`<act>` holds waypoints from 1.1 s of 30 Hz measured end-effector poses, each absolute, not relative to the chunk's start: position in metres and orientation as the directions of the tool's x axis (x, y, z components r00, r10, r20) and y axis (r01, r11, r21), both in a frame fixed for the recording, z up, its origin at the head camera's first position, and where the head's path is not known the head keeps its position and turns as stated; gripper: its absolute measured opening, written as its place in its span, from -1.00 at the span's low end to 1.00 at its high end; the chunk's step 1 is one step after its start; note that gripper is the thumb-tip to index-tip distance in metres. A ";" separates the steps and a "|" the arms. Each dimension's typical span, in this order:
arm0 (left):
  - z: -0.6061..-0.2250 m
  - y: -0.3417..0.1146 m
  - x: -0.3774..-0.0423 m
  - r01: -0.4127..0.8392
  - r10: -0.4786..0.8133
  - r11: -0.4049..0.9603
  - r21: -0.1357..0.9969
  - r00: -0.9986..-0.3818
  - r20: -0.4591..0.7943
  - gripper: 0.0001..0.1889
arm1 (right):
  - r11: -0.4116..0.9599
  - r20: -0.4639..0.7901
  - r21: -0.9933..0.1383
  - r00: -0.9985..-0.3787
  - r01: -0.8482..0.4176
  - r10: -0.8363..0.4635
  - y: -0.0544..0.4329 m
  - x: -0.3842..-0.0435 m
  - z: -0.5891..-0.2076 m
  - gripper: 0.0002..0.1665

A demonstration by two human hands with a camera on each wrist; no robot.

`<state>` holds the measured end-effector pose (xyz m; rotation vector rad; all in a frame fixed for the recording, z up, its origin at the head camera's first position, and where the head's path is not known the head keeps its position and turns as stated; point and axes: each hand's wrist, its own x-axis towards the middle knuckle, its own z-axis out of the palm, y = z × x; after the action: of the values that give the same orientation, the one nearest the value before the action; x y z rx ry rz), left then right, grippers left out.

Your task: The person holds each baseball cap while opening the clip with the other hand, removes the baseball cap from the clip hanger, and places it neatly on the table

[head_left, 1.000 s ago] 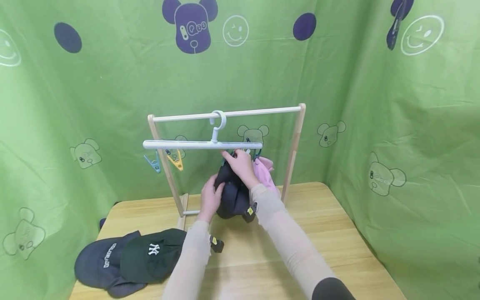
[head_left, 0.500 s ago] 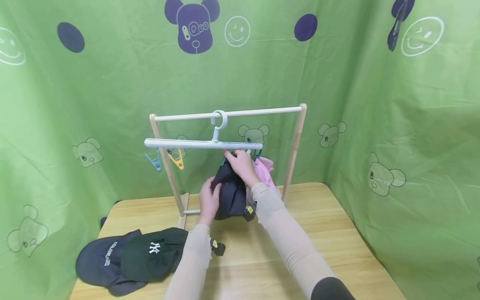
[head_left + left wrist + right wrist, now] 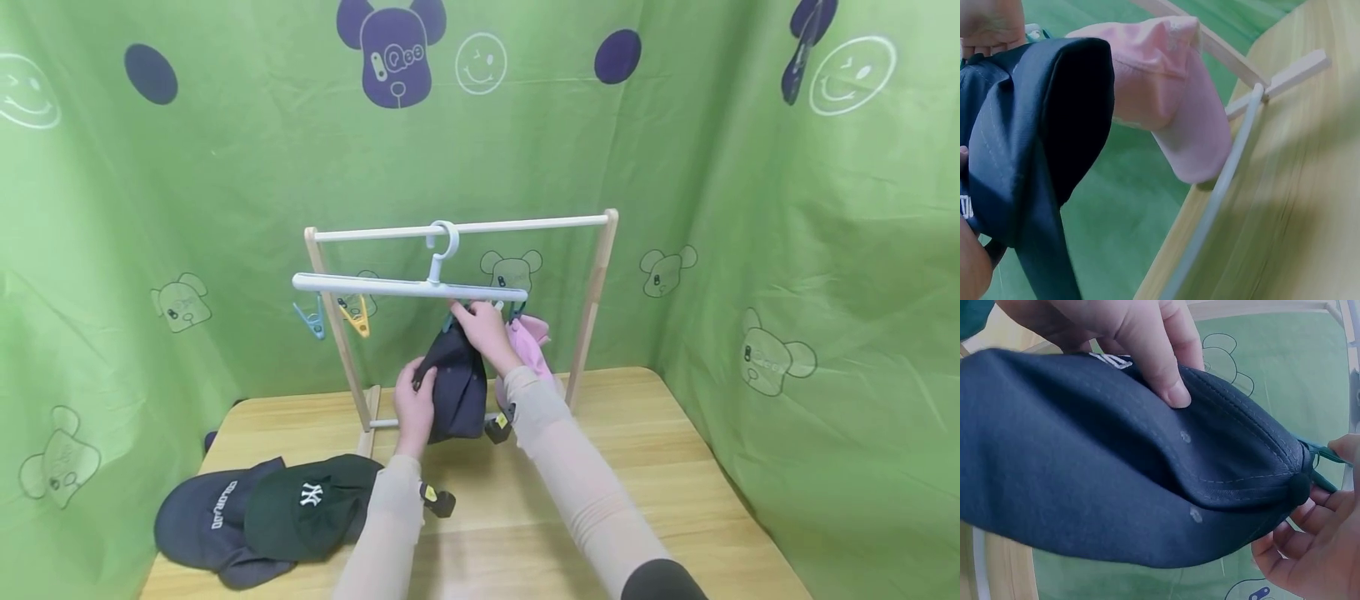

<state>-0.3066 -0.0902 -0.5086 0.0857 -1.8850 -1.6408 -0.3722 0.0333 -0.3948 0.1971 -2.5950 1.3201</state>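
A navy baseball cap (image 3: 459,392) hangs crown up from the right half of the light-blue hanger (image 3: 375,287). My left hand (image 3: 414,408) grips the cap's left side; its thumb (image 3: 1177,394) presses the fabric in the right wrist view. My right hand (image 3: 483,329) is at the top of the cap, just under the hanger bar. There it pinches a teal clip (image 3: 1329,454) whose far end meets the cap's button. Right of it, a pink cap (image 3: 527,343) hangs from a dark green clip (image 3: 517,312); the left wrist view shows its brim (image 3: 1200,134) pointing down.
The hanger hooks over a wooden rack's top rail (image 3: 532,225). A blue clip (image 3: 311,321) and a yellow clip (image 3: 357,318) dangle at its left. A dark green cap (image 3: 292,517) overlaps a navy cap (image 3: 187,525) on the wooden table (image 3: 600,500). Green curtains surround it.
My left hand has moved a little left and down, drawing the navy cap's side with it, so the cap has turned and flattened. My right hand stays at the clip.
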 end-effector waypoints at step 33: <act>-0.507 -0.093 -0.296 0.328 -0.465 0.216 0.920 -0.794 0.392 -0.73 | 0.506 0.268 -0.826 -0.963 -0.248 -0.034 0.033 -0.373 -0.397 -0.51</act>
<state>-0.2961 -0.0933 -0.5065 0.1269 -1.8741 -1.6430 -0.3732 0.0327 -0.3966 0.2406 -2.5322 1.4413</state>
